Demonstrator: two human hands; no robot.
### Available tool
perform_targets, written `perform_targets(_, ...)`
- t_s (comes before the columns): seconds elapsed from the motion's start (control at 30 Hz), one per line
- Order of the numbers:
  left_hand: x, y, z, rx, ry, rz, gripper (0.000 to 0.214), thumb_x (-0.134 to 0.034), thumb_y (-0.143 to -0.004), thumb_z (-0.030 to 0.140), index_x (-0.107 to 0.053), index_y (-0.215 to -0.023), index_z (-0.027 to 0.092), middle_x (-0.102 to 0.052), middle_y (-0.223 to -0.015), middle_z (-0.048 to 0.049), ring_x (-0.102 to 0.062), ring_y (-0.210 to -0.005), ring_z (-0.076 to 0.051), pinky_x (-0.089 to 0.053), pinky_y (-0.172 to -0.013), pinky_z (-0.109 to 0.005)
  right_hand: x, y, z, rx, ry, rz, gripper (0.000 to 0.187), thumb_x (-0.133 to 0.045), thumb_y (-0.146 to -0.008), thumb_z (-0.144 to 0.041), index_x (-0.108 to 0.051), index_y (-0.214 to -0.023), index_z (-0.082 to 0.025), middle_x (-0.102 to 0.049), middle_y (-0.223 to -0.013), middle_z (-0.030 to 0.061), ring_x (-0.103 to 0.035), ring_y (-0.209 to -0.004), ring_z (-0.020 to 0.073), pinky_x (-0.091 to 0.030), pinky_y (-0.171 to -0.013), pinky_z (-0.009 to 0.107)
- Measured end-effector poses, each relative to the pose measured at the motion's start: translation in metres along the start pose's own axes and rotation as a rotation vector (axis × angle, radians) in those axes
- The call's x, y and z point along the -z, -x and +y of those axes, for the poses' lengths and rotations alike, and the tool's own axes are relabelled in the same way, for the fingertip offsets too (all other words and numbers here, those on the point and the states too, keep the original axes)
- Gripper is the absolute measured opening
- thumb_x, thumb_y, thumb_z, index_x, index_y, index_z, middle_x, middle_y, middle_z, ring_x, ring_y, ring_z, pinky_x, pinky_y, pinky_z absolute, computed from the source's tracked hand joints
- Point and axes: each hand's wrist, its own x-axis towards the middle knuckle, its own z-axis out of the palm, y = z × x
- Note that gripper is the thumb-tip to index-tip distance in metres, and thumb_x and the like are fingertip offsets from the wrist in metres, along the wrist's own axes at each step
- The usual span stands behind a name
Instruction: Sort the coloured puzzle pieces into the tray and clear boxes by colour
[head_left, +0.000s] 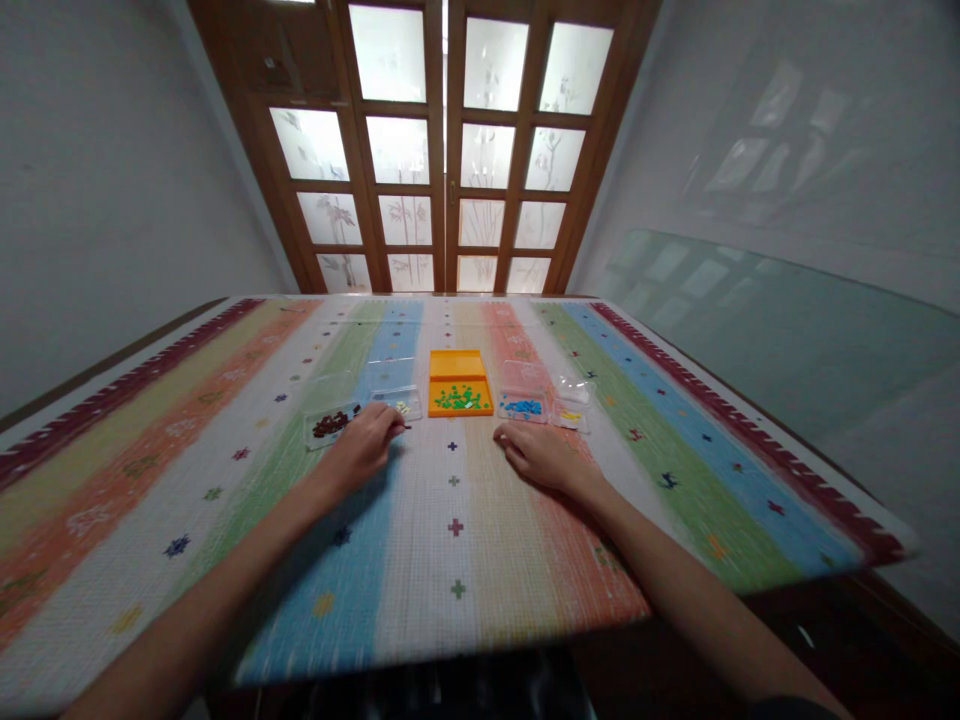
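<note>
My left hand (364,447) rests on the striped tablecloth with its fingers curled in a pinch round a thin dark tool whose tip points right. It lies just in front of a clear box of dark red beads (330,426) and a clear box of pale beads (399,403). My right hand (536,455) lies on the cloth with fingers loosely bent, nothing visible in it. It sits just below a clear box of blue beads (523,406). An orange tray (459,383) with green beads stands between the hands, further back.
A clear box of yellow beads (570,415) sits right of the blue one, with open clear lids behind the boxes. The striped cloth (450,560) covers the whole table. A wooden door with frosted panes (446,150) stands beyond the far edge.
</note>
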Motion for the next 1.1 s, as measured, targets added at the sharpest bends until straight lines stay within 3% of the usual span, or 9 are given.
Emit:
perform_targets(0.17, 0.032, 0.006, -0.052, 0.170, -0.022, 0.046, 0.014, -0.050, -0.092, 0.027, -0.059, -0.083, 0.021, -0.066, -0.085, -0.0061, -0.062, -0.084, -0.023, -0.049, -0.083, -0.037, 0.000, -0.001, -0.001, 0.006, -0.011, 0.008, 0.018, -0.045, -0.096, -0.013, -0.062, -0.102, -0.018, -0.071, -0.102, 0.0111, -0.065, -0.093, 0.0217, -0.046, -0.084, 0.032)
perform_targets(0.33, 0.040, 0.007, -0.075, 0.236, -0.026, 0.004, 0.015, -0.052, -0.086, 0.031, -0.062, -0.078, 0.021, -0.068, -0.079, -0.0064, -0.063, -0.077, -0.023, -0.050, -0.079, -0.036, 0.001, -0.001, -0.002, -0.002, -0.002, -0.001, 0.020, -0.044, -0.095, -0.012, -0.062, -0.103, -0.017, -0.071, -0.103, 0.0123, -0.066, -0.093, 0.0223, -0.046, -0.085, 0.034)
perform_targets(0.6, 0.040, 0.003, -0.074, 0.257, 0.020, -0.034, 0.019, -0.057, -0.083, 0.036, -0.067, -0.076, 0.021, -0.071, -0.080, -0.0078, -0.065, -0.075, -0.024, -0.050, -0.077, -0.036, -0.002, -0.001, 0.001, -0.012, 0.010, -0.005, 0.019, -0.047, -0.094, -0.012, -0.062, -0.102, -0.019, -0.071, -0.103, 0.0107, -0.065, -0.094, 0.0212, -0.045, -0.085, 0.032)
perform_targets(0.93, 0.038, 0.005, -0.080, 0.293, 0.005, -0.041, 0.031, -0.049, -0.082, 0.039, -0.075, -0.084, 0.021, -0.078, -0.091, -0.0120, -0.072, -0.086, -0.029, -0.053, -0.080, -0.039, 0.000, -0.001, 0.000, -0.017, -0.007, -0.033, 0.021, -0.042, -0.095, -0.014, -0.061, -0.103, -0.018, -0.071, -0.104, 0.0124, -0.064, -0.093, 0.0222, -0.044, -0.085, 0.034)
perform_targets(1.1, 0.050, 0.008, -0.072, 0.315, -0.027, 0.080, 0.037, -0.047, -0.084, 0.042, -0.075, -0.094, 0.019, -0.078, -0.097, -0.0109, -0.072, -0.088, -0.028, -0.054, -0.084, -0.037, 0.001, -0.001, -0.001, -0.028, 0.015, -0.028, 0.018, -0.046, -0.095, -0.012, -0.061, -0.102, -0.018, -0.070, -0.103, 0.0111, -0.064, -0.093, 0.0209, -0.043, -0.084, 0.031)
